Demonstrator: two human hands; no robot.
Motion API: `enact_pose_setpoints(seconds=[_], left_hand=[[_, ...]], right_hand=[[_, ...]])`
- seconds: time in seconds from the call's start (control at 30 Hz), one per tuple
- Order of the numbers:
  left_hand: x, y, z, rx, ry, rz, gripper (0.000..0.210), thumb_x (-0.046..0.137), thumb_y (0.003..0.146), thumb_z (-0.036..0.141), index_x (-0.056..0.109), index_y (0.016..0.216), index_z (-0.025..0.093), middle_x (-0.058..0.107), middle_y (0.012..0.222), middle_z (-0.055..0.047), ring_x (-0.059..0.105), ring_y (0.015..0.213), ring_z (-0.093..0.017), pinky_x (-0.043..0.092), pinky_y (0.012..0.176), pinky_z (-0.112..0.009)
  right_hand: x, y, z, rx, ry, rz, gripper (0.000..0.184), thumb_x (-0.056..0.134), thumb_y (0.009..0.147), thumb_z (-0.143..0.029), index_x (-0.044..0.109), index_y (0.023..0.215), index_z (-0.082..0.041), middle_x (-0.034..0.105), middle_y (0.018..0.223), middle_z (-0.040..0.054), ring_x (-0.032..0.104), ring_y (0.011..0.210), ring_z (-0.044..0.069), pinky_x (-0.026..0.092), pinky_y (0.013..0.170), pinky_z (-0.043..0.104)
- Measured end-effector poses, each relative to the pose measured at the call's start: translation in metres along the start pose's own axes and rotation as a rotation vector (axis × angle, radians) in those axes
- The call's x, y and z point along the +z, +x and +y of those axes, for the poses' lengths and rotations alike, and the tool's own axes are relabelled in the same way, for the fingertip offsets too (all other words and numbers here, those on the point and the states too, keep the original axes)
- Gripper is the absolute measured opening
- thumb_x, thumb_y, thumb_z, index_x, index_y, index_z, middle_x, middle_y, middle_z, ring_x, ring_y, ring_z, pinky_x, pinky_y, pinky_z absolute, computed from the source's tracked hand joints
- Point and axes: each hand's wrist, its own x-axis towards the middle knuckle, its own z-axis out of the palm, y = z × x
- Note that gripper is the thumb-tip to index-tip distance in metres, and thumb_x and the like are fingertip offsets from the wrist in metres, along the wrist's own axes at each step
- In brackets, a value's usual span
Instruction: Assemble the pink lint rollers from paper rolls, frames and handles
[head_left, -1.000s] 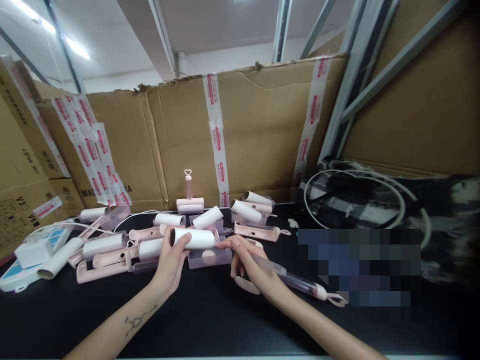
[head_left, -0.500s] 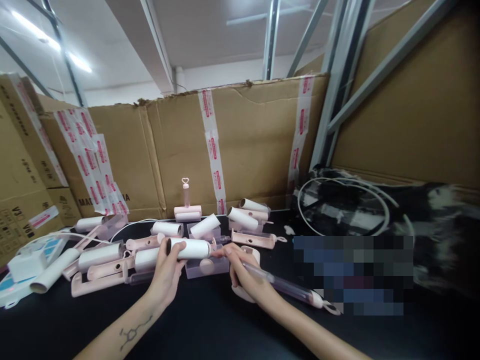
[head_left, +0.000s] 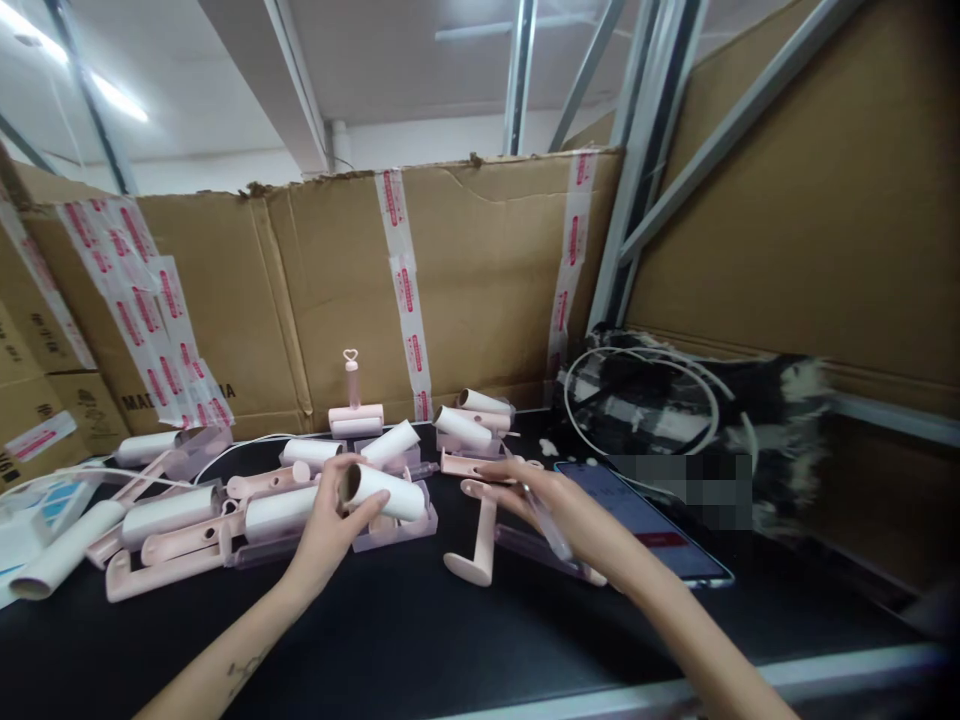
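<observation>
My left hand [head_left: 339,510] grips a white lint roller refill [head_left: 390,493] with fingers and thumb around it; its open cardboard end faces left. My right hand [head_left: 536,495] is at the upper end of a pink lint roller holder [head_left: 484,540], its fingertips closed there. The holder's translucent handle [head_left: 536,552] runs right beneath the hand. A clear purplish strip [head_left: 551,525] shows against the palm; how it is held is unclear. Below the refill is a translucent purple cover [head_left: 397,537], partly hidden by it.
Several white refills [head_left: 172,515] and pink holders [head_left: 169,575] lie piled to the left. An assembled lint roller [head_left: 355,415] stands against the cardboard wall [head_left: 345,300]. A phone [head_left: 667,540] lies at right, near a coiled white cable [head_left: 570,400] and black plastic wrapping.
The refill in my left hand has tilted down at its right end and moved away from my right hand. My right hand has moved right and up, exposing more of the pink holder.
</observation>
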Motion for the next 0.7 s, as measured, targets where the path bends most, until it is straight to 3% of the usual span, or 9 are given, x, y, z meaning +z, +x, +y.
enact_pose_setpoints(seconds=[0.07, 0.13, 0.23, 0.3, 0.4, 0.5, 0.6, 0.7], left_hand=[[-0.002, 0.003, -0.005, 0.058, 0.131, -0.025, 0.041, 0.074, 0.059, 0.031, 0.057, 0.096, 0.022, 0.056, 0.111, -0.008, 0.047, 0.112, -0.028, 0.039, 0.091, -0.04], [-0.005, 0.004, -0.004, 0.162, 0.288, 0.02, 0.05, 0.077, 0.053, 0.031, 0.058, 0.098, 0.023, 0.05, 0.124, -0.009, 0.038, 0.121, -0.03, 0.027, 0.101, -0.046], [-0.004, -0.001, 0.007, 0.336, 0.441, 0.076, 0.062, 0.077, 0.054, 0.032, 0.053, 0.11, 0.023, 0.044, 0.132, -0.011, 0.031, 0.126, -0.031, 0.02, 0.104, -0.049], [0.003, -0.008, 0.018, 0.373, 0.469, 0.018, 0.051, 0.073, 0.061, 0.034, 0.055, 0.108, 0.022, 0.051, 0.123, -0.011, 0.038, 0.121, -0.03, 0.024, 0.103, -0.046], [0.022, -0.02, 0.035, 0.171, 0.354, -0.214, 0.039, 0.065, 0.07, 0.038, 0.057, 0.105, 0.022, 0.064, 0.097, -0.008, 0.058, 0.096, -0.027, 0.042, 0.087, -0.039], [0.04, -0.029, 0.046, -0.106, 0.082, -0.385, 0.038, 0.058, 0.074, 0.047, 0.055, 0.101, 0.019, 0.065, 0.075, -0.006, 0.063, 0.06, -0.02, 0.049, 0.057, -0.03], [0.048, -0.046, 0.052, -0.334, -0.079, -0.414, 0.041, 0.049, 0.078, 0.055, 0.047, 0.099, 0.02, 0.059, 0.054, 0.0, 0.054, 0.036, -0.015, 0.039, 0.035, -0.022], [0.04, -0.075, 0.057, -0.447, -0.137, -0.387, 0.042, 0.051, 0.077, 0.056, 0.045, 0.098, 0.021, 0.05, 0.042, 0.007, 0.046, 0.029, -0.011, 0.035, 0.03, -0.018]], right_hand=[[-0.003, -0.015, 0.018, -0.059, -0.245, -0.029, 0.045, 0.058, 0.074, -0.057, 0.065, 0.1, -0.021, 0.067, 0.103, 0.0128, 0.063, 0.092, 0.031, 0.049, 0.078, 0.041], [-0.002, -0.03, 0.033, -0.101, -0.434, -0.054, 0.045, 0.062, 0.07, -0.057, 0.067, 0.095, -0.019, 0.063, 0.112, 0.0161, 0.06, 0.101, 0.035, 0.047, 0.082, 0.047], [0.002, -0.044, 0.034, -0.188, -0.541, -0.074, 0.029, 0.058, 0.079, -0.045, 0.065, 0.087, -0.018, 0.061, 0.117, 0.0144, 0.059, 0.104, 0.031, 0.046, 0.085, 0.044], [0.003, -0.046, 0.021, -0.235, -0.533, -0.046, 0.021, 0.054, 0.085, -0.037, 0.061, 0.091, -0.018, 0.064, 0.112, 0.0123, 0.062, 0.098, 0.026, 0.048, 0.081, 0.038], [0.006, -0.04, -0.011, -0.323, -0.533, 0.061, 0.022, 0.049, 0.088, -0.034, 0.056, 0.099, -0.017, 0.067, 0.092, 0.0099, 0.064, 0.079, 0.021, 0.05, 0.068, 0.032], [0.013, -0.031, -0.04, -0.522, -0.634, 0.152, 0.026, 0.044, 0.091, -0.032, 0.055, 0.105, -0.014, 0.065, 0.077, 0.0086, 0.062, 0.068, 0.02, 0.047, 0.06, 0.031], [0.019, -0.031, -0.061, -0.697, -0.707, 0.173, 0.028, 0.039, 0.093, -0.027, 0.055, 0.111, -0.013, 0.064, 0.072, 0.0077, 0.061, 0.062, 0.018, 0.046, 0.054, 0.029], [0.026, -0.043, -0.083, -0.767, -0.692, 0.16, 0.028, 0.041, 0.092, -0.029, 0.058, 0.108, -0.013, 0.064, 0.067, 0.0061, 0.06, 0.055, 0.016, 0.046, 0.048, 0.027]])
